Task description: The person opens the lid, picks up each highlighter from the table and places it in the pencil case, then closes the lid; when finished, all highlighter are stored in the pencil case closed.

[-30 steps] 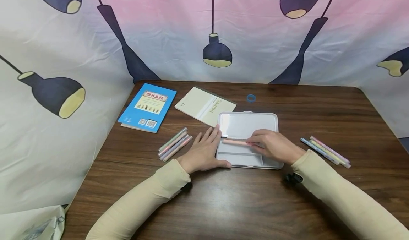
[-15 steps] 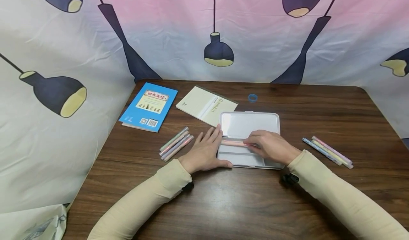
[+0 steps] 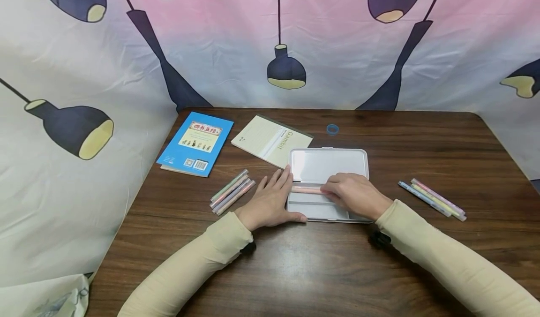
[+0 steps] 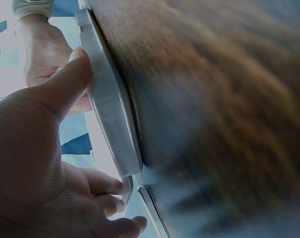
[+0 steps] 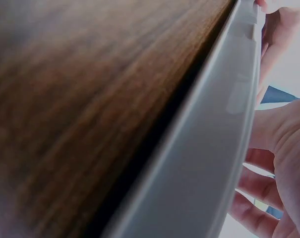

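A white pencil case [image 3: 318, 212] lies open on the table, its lid [image 3: 325, 164] folded back. My right hand [image 3: 356, 196] reaches into it and pinches the right end of a pink pen [image 3: 305, 190], which lies in the upper compartment near the hinge. My left hand [image 3: 270, 202] rests at the case's left side with its fingers extended and spread. In the left wrist view its thumb [image 4: 73, 74] touches the rim of the case [image 4: 107, 99]. The case's side wall [image 5: 204, 129] hides the pen from the right wrist view.
Left of the case lies a row of several pens [image 3: 232, 192]; a smaller group of pens [image 3: 432, 200] lies to the right. Behind are a blue book [image 3: 196, 143], a cream notebook [image 3: 270, 141] partly beside the lid, and a blue ring [image 3: 332, 129].
My right hand has moved slightly left with the pink pen, which now sits further left in the compartment. The left hand has stayed at the case.
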